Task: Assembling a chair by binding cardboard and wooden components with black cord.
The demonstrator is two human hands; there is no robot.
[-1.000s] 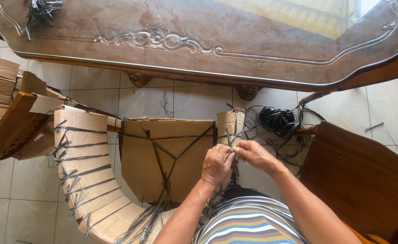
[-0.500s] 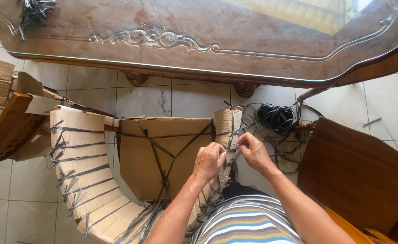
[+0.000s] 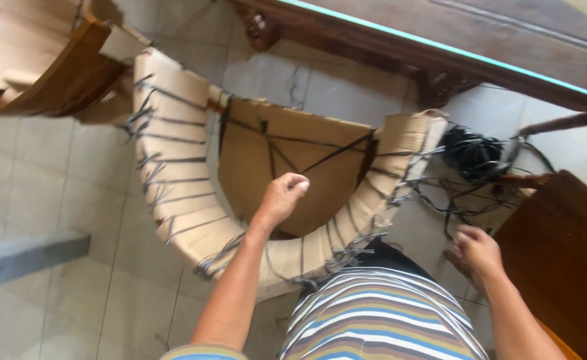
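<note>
A curved chair frame wrapped in cardboard (image 3: 173, 180) and tied with black string lies on the tiled floor in front of me. My left hand (image 3: 283, 197) is closed in a fist just above the cardboard panel (image 3: 287, 160) in the middle of the frame. My right hand (image 3: 477, 250) is low at the right, fingers curled down among loose black strings (image 3: 440, 200) on the floor. A tangled bundle of black string (image 3: 470, 153) lies just beyond it. Whether the right hand grips a strand is not visible.
A carved wooden table (image 3: 440, 60) with a glass-edged top spans the back. Another cardboard-wrapped wooden piece (image 3: 47, 67) sits at the upper left. A brown wooden panel (image 3: 560, 253) stands at the right. A grey bar (image 3: 20, 257) lies at the left on the tiles.
Both hands were together at the right cardboard arm. They have parted: the left moved over the middle panel, the right dropped to the strings on the floor. The view has shifted closer and tilted.
</note>
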